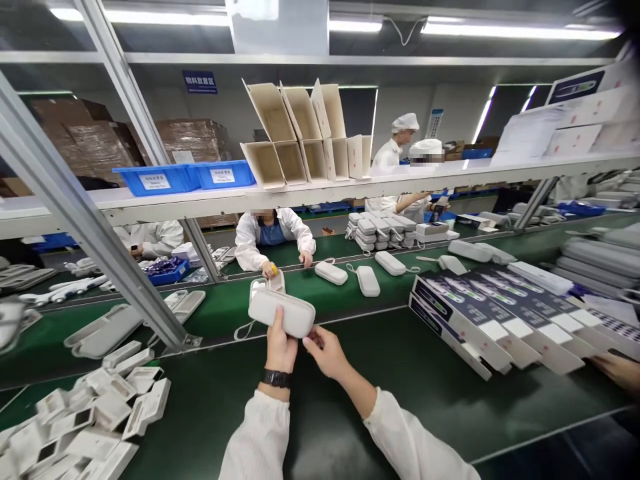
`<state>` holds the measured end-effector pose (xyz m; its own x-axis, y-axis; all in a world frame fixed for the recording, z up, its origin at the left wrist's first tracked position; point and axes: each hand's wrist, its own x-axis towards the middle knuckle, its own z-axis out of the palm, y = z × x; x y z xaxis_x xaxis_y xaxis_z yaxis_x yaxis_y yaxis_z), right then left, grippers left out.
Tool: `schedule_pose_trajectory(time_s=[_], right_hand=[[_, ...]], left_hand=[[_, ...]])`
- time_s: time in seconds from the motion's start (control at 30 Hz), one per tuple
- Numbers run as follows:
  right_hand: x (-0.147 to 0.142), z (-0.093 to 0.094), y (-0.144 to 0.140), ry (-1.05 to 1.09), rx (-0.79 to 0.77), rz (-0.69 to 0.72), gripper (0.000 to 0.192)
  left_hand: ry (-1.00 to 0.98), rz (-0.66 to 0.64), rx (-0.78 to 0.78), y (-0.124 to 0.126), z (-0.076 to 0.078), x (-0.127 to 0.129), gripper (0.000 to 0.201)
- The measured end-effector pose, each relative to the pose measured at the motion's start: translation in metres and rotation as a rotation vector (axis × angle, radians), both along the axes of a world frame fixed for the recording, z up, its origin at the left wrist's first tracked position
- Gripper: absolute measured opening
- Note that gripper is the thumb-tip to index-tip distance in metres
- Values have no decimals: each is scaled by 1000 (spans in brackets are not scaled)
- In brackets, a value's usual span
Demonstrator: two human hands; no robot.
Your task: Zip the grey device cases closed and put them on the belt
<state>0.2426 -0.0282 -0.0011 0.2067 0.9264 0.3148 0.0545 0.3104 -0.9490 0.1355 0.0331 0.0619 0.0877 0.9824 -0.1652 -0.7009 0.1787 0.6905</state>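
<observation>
A pale grey zip case (295, 315) with a wrist strap is held up over the green bench, tilted slightly. My left hand (281, 343), with a dark band at the wrist, grips it from below, thumb on its face. At the case's lower right corner, my right hand (327, 351) pinches with thumb and fingertips at the edge. Whether a zip pull is between those fingers is hidden. Just behind, a co-worker's hand (269, 269) touches an open case (277, 281) on the green belt.
White inner trays (107, 410) are heaped at the left. Printed boxes (480, 310) lie in a row at the right. More cases (369, 281) rest along the belt (330, 303). A metal post (95, 193) and a shelf (320, 193) with open cartons (300, 160) stand ahead.
</observation>
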Motion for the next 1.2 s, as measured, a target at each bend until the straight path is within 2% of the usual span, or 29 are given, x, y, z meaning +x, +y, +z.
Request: schedule_pose_trajectory(time_s=[0.07,0.13,0.23,0.37,0.43,0.53,0.6,0.77,0.9,1.0,1.1,1.2], right_hand=[[-18,5,-18,-97,61,46,25],[-34,7,-29,-106,91,64,21],[-55,4,-39,-84,53,-27,19],[-71,-8,-50,-50,8,-150,22],[-69,-14,-58,-206,101,-185,23],[-58,-21,-72,-646,282,-261,27],[-47,-24,-81,-867,345,-340,28],[-11,-16,-96,-1089,399,-466,26],[30,5,-105,-1103,426,-400,26],[56,25,-114,-1095,427,-227,24],[67,47,-124,-1114,447,38,22],[66,72,-131,-1096,453,236,20]], left_hand=[[-49,46,-57,-22,1,-11,50],[-63,82,-111,-41,0,-19,54],[-11,152,-102,-67,-3,-27,52],[30,224,13,-100,-4,-28,43],[30,258,37,-111,-2,-28,40],[50,297,-2,-119,2,-28,42],[73,301,-25,-121,4,-27,47],[102,271,-99,-130,7,-23,55],[166,170,-155,-144,3,-23,55],[262,-1,-126,-150,-6,-30,52],[330,-238,-114,-152,-18,-48,54],[379,-633,-74,-154,-28,-70,67]])
